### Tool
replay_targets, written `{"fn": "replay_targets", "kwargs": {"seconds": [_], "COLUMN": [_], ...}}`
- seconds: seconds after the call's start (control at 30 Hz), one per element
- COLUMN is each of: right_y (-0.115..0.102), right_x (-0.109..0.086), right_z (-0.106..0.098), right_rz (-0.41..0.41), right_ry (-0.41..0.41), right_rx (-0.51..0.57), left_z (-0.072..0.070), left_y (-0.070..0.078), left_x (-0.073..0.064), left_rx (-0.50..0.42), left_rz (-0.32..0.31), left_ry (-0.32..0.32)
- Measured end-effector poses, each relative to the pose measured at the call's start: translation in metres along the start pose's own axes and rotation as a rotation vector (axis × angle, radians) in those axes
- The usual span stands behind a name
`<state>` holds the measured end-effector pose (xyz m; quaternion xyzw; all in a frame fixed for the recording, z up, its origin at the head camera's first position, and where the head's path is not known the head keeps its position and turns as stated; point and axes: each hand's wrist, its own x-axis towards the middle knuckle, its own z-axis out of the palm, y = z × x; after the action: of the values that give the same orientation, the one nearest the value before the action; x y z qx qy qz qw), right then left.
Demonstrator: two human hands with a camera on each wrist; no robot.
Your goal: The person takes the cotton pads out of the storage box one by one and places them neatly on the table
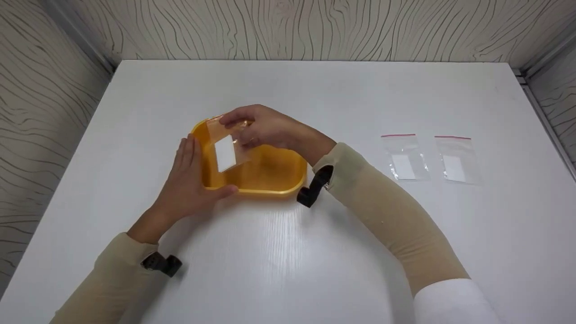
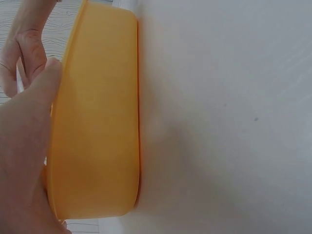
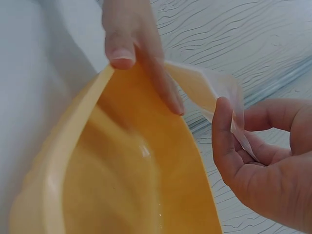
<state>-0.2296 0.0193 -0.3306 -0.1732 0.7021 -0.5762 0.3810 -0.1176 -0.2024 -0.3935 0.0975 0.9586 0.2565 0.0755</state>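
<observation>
My right hand (image 1: 270, 128) pinches a small clear zip bag (image 1: 218, 132) by its upper part, over the left end of a yellow plastic tub (image 1: 274, 192). A white rectangular piece (image 1: 226, 154) shows inside the bag, which hangs tilted. In the right wrist view the thumb and fingertips close on the bag's edge. My left hand (image 1: 184, 184) rests against the tub's left end, fingers straight along the left rim and thumb stretched along the front rim. From the left wrist the tub's outer wall (image 2: 97, 112) stands upright on the white table.
Two more clear zip bags, a nearer one (image 1: 404, 157) and one beside it (image 1: 457, 161), lie flat at the right, each with a red strip and a white piece. The white table (image 1: 288, 261) meets a wood-grain patterned panel (image 1: 288, 29) at the back.
</observation>
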Motion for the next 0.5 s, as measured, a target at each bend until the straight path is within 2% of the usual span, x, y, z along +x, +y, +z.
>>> {"fn": "replay_targets", "kwargs": {"seconds": [0.5], "right_y": [0.001], "right_x": [-0.011], "right_z": [-0.010], "right_rz": [-0.085], "right_ry": [0.004], "right_rx": [0.138], "left_z": [-0.001], "left_y": [0.002], "left_x": [-0.001], "left_rx": [-0.015], "left_rz": [-0.001], "left_ry": [0.000]}}
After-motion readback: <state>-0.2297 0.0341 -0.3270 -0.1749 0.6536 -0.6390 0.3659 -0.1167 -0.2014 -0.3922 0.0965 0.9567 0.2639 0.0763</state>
